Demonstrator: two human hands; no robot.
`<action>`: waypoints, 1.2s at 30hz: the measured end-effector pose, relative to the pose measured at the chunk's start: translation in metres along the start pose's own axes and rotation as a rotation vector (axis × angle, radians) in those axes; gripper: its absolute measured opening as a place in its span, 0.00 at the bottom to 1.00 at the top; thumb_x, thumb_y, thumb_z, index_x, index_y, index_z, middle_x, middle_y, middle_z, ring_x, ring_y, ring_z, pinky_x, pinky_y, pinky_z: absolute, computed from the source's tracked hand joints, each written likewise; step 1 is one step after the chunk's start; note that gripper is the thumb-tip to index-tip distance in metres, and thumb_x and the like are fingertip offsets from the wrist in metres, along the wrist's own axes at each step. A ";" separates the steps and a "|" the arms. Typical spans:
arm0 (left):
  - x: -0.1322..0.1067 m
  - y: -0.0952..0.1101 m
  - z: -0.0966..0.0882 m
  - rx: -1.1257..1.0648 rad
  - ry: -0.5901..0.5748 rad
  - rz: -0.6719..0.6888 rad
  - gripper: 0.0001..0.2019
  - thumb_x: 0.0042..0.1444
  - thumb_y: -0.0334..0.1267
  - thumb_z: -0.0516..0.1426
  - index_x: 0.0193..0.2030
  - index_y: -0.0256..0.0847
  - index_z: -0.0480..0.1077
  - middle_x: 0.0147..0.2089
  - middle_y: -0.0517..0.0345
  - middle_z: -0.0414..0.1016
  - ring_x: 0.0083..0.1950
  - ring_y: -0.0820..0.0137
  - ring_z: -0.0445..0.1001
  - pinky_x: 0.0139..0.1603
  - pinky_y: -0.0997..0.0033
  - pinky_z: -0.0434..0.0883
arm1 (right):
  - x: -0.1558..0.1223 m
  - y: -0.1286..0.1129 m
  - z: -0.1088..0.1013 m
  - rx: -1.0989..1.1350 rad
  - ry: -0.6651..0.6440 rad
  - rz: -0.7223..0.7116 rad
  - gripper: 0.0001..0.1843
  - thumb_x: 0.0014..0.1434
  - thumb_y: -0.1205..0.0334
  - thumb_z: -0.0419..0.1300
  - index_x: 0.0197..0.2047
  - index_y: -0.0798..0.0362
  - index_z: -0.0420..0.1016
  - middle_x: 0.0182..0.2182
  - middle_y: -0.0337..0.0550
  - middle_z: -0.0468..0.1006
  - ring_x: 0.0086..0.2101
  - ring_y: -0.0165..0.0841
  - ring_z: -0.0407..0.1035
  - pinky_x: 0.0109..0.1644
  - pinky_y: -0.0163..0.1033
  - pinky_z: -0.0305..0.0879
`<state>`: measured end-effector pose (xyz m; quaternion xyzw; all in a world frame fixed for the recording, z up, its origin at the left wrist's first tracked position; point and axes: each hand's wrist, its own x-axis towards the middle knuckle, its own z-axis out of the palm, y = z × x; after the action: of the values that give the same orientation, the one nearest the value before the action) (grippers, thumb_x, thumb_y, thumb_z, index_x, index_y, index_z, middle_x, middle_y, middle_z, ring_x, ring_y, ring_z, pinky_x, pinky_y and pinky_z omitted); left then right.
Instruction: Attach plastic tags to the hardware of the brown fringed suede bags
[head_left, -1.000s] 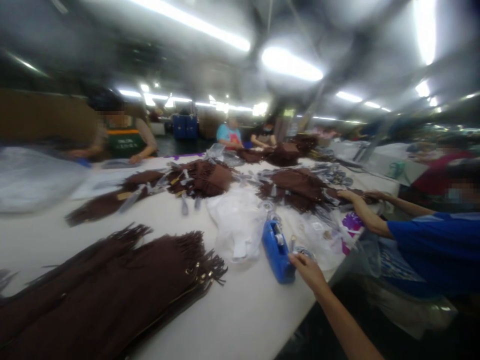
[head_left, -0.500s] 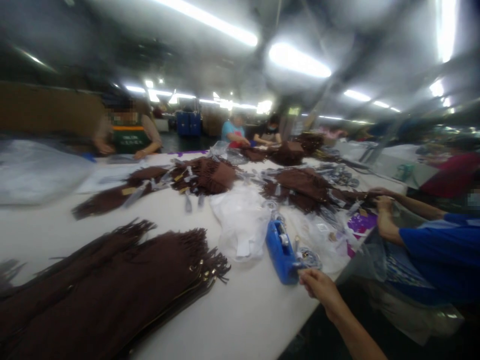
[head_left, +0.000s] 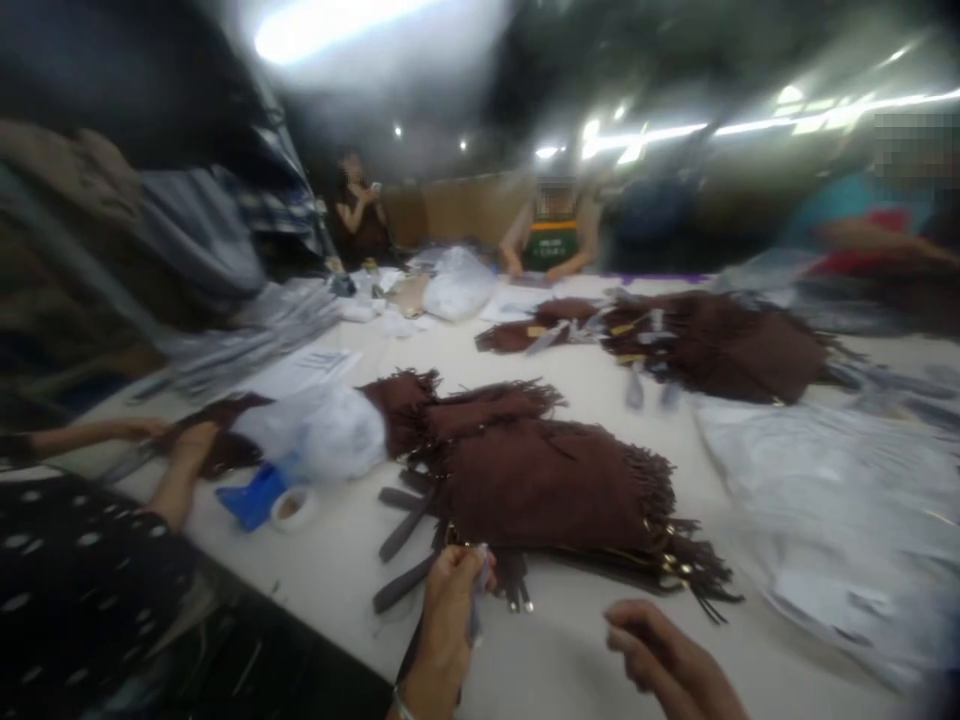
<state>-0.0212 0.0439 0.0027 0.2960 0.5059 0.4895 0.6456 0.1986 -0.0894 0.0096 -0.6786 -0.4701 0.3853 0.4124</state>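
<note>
Low in the middle, my left hand (head_left: pixel 448 610) is closed on a dark strap (head_left: pixel 478 600) with pale, see-through wrapping, partly hidden by the fingers. My right hand (head_left: pixel 667 655) hovers over the white table at lower right, its fingers curled toward the thumb. Whatever may be between those fingertips is too small and blurred to make out. Just beyond both hands lies a stack of brown fringed bags (head_left: pixel 547 485) with gold-coloured fittings. Several dark straps (head_left: pixel 409 530) stick out from the stack's left side, beside my left hand.
Clear plastic bags (head_left: pixel 832 520) cover the right side of the table. A blue tape dispenser (head_left: pixel 251 497) and a tape roll (head_left: pixel 294 508) sit at left, near a co-worker in a dotted top (head_left: pixel 82 590). More brown bags (head_left: pixel 742 345) lie farther back. Other people are around the table.
The view has swung left. My right hand has left the blue tape dispenser it was at and is now beside the brown bags. My left hand has come into view with the strap.
</note>
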 end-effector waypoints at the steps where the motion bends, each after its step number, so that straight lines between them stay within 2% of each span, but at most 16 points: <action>1: -0.003 0.001 0.000 -0.011 -0.014 0.000 0.14 0.46 0.45 0.65 0.28 0.35 0.70 0.25 0.57 0.74 0.23 0.73 0.69 0.26 0.75 0.65 | 0.015 -0.023 0.022 0.022 -0.075 -0.086 0.13 0.61 0.49 0.54 0.39 0.46 0.74 0.26 0.38 0.72 0.27 0.33 0.68 0.31 0.35 0.67; 4: -0.008 0.005 0.000 -0.003 -0.031 -0.012 0.14 0.46 0.44 0.66 0.28 0.36 0.69 0.22 0.59 0.72 0.23 0.73 0.69 0.27 0.75 0.65 | 0.052 -0.072 0.065 0.014 -0.236 -0.319 0.12 0.65 0.57 0.50 0.36 0.49 0.73 0.29 0.37 0.72 0.30 0.31 0.67 0.35 0.34 0.64; 7: -0.005 0.004 -0.003 0.020 0.001 -0.003 0.14 0.46 0.44 0.66 0.28 0.37 0.69 0.22 0.60 0.72 0.23 0.73 0.68 0.27 0.75 0.64 | 0.075 -0.087 0.083 -0.026 -0.292 -0.394 0.12 0.66 0.62 0.48 0.33 0.51 0.70 0.29 0.37 0.73 0.30 0.30 0.67 0.35 0.33 0.62; 13: 0.011 -0.016 -0.012 0.028 0.025 0.013 0.18 0.41 0.49 0.68 0.27 0.38 0.69 0.22 0.59 0.72 0.22 0.72 0.68 0.26 0.74 0.63 | 0.090 -0.087 0.089 -0.288 -0.319 -0.480 0.12 0.66 0.63 0.48 0.32 0.50 0.68 0.29 0.36 0.71 0.30 0.29 0.67 0.35 0.32 0.59; 16: 0.014 -0.022 -0.014 0.024 0.004 0.045 0.18 0.43 0.50 0.68 0.27 0.38 0.69 0.22 0.58 0.72 0.24 0.71 0.69 0.27 0.74 0.65 | 0.092 -0.092 0.092 -0.438 -0.318 -0.459 0.13 0.67 0.62 0.48 0.32 0.50 0.69 0.29 0.36 0.71 0.30 0.30 0.68 0.34 0.32 0.58; 20: 0.011 -0.020 -0.013 -0.006 -0.006 0.048 0.18 0.42 0.49 0.68 0.28 0.38 0.69 0.23 0.57 0.73 0.25 0.69 0.70 0.28 0.73 0.66 | 0.095 -0.097 0.098 -0.611 -0.293 -0.438 0.12 0.65 0.66 0.48 0.32 0.49 0.69 0.28 0.35 0.73 0.29 0.29 0.70 0.32 0.32 0.55; 25: 0.010 -0.019 -0.012 -0.032 0.036 0.073 0.17 0.40 0.48 0.68 0.29 0.37 0.71 0.28 0.51 0.78 0.28 0.66 0.73 0.29 0.71 0.68 | 0.099 -0.100 0.104 -0.794 -0.271 -0.442 0.13 0.61 0.72 0.49 0.34 0.46 0.70 0.29 0.35 0.76 0.29 0.30 0.72 0.29 0.33 0.51; 30: 0.008 -0.016 -0.012 -0.043 0.033 0.077 0.16 0.39 0.45 0.69 0.30 0.36 0.73 0.31 0.47 0.80 0.32 0.62 0.76 0.33 0.70 0.69 | 0.103 -0.103 0.105 -0.867 -0.309 -0.440 0.12 0.55 0.75 0.51 0.36 0.48 0.69 0.31 0.37 0.78 0.30 0.32 0.74 0.29 0.34 0.52; 33: 0.009 -0.013 -0.010 -0.051 0.013 0.049 0.18 0.38 0.46 0.70 0.29 0.35 0.73 0.30 0.47 0.79 0.31 0.62 0.75 0.33 0.69 0.69 | 0.105 -0.105 0.105 -0.900 -0.327 -0.454 0.11 0.55 0.74 0.52 0.37 0.49 0.69 0.31 0.38 0.79 0.30 0.33 0.75 0.29 0.34 0.53; 36: 0.013 -0.014 -0.009 -0.024 0.041 0.005 0.19 0.37 0.49 0.70 0.26 0.36 0.71 0.25 0.51 0.77 0.29 0.65 0.73 0.32 0.70 0.68 | 0.107 -0.109 0.106 -0.985 -0.342 -0.478 0.11 0.55 0.75 0.54 0.38 0.49 0.69 0.32 0.40 0.80 0.30 0.35 0.76 0.27 0.35 0.51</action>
<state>-0.0247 0.0497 -0.0171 0.2795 0.5124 0.5030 0.6375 0.0948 0.0573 0.0571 -0.5936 -0.7945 0.1210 0.0412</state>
